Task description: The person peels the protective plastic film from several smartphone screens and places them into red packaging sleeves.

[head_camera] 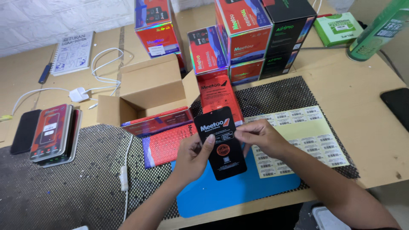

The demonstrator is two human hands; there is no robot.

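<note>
Grip: both hands hold the flat black rectangular panel with a red and white printed face [220, 142]; the left hand [192, 158] clasps its lower left edge with the thumb laid across the face, and the right hand [260, 135] pinches its right edge between fingertips, so the printed side stays turned up toward the camera.
Panel position: lifted clear above the blue rubber work mat [238, 189], tilted slightly, top edge toward the boxes.
Bench: the pale wooden table [366, 127] runs under the mat on all sides.
Mesh liner: a black perforated non-slip sheet [76, 179] spreads left and behind the mat, judged a guard against sliding.
Carton: an open brown cardboard box [145, 91] stands behind and left of the mat, flaps up, within easy reach.
Stock: stacked red and black retail boxes [247, 38] stand behind the mat, faces toward the worker.
Label sheet: a yellow sheet of small white barcode stickers [304, 136] lies just right of the mat, beside the right hand.
Sleeve: a red bubble-wrap pouch [164, 147] lies touching the mat's left rear corner.
Red pack: a flat red package [220, 96] leans behind the mat, partly hidden by the panel.
Side stack: red-faced flat panels [53, 132] are piled well left of the mat.
Cable: a white charger and cord [85, 91] lie far left and behind.
</note>
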